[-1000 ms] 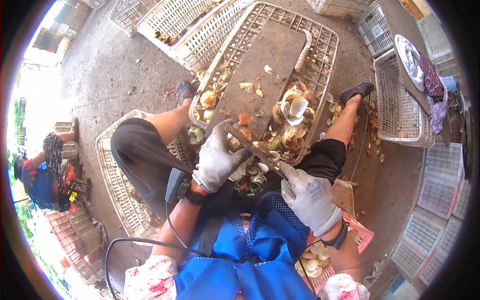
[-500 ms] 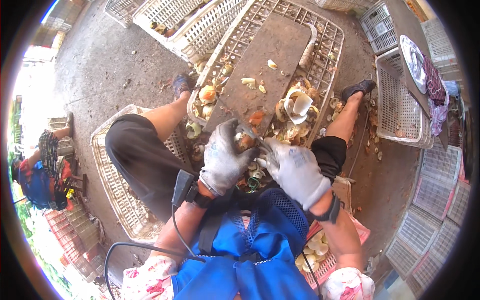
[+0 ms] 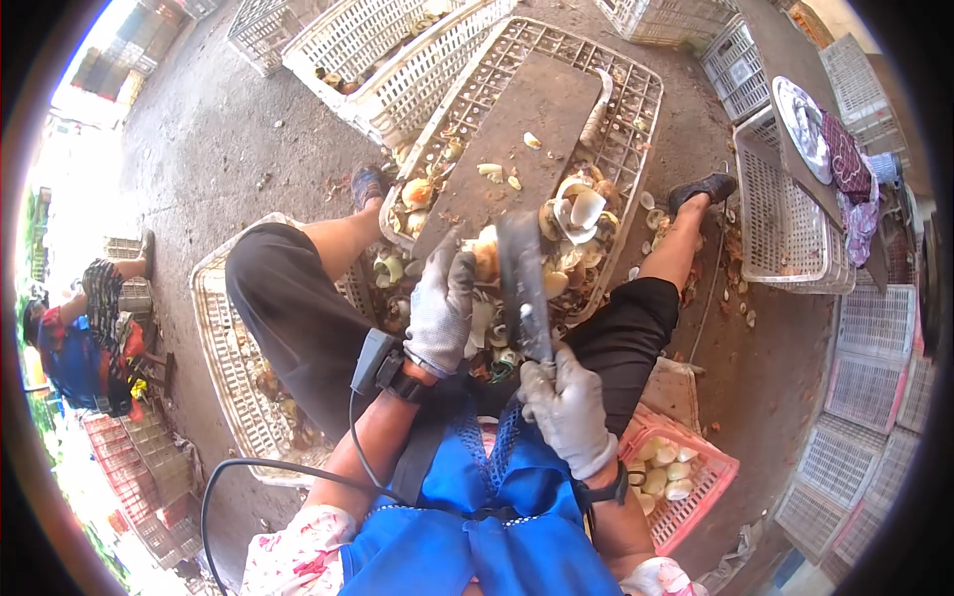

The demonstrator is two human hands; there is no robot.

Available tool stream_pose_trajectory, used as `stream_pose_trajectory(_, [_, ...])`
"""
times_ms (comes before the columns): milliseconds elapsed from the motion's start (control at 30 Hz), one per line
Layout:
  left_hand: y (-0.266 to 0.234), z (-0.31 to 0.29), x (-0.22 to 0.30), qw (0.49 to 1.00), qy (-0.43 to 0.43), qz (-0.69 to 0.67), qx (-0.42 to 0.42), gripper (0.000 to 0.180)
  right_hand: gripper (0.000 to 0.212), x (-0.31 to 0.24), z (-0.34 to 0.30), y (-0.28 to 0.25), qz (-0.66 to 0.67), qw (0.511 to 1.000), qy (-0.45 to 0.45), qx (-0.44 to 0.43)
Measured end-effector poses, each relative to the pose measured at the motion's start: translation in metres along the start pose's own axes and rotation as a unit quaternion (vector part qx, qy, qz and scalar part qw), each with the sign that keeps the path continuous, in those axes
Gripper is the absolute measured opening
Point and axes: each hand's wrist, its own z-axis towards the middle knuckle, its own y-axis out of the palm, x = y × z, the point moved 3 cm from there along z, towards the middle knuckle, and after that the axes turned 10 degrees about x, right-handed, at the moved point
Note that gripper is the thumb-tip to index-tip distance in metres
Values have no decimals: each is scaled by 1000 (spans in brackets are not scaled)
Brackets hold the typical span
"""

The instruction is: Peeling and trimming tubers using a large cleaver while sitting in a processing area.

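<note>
My left hand [image 3: 442, 308], in a grey-white work glove, has its fingers closed on a brown-skinned onion [image 3: 484, 255] at the near end of the wooden board [image 3: 532, 99]. The broad dark blade of a knife [image 3: 524, 283] stands just right of that onion, partly smeared by motion. Wrapped round its handle is my gloved right hand [image 3: 571, 407], low over my lap. Onion scraps [image 3: 490, 171] lie on the board. Right of it is a heap of skins with a white, cup-shaped onion layer [image 3: 586, 210] on top.
An upturned plastic crate [image 3: 636, 79] carries the board. A pink basket [image 3: 696, 497] with peeled onions stands by my right thigh. White crates stand at left [image 3: 214, 328], ahead [image 3: 427, 74] and right [image 3: 785, 243]. Another person [image 3: 79, 348] sits far left.
The knife has swung up and now stands beside the onion. My right hand has drawn back toward my lap, and my left hand has shifted slightly.
</note>
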Motion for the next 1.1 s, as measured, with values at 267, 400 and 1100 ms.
stream_pose_trajectory(267, [-2,-5,-2,999,-42,-18,5,56,13,-23,-8,-2,40,996,-58,50])
stream_pose_trajectory(400, [4,-7,4,998,-46,-38,-4,56,11,-22,-18,4,156,970,-112,151])
stream_pose_trajectory(1100, [23,-1,13,957,167,219,-91,73,34,20,24,14,-222,964,-145,8])
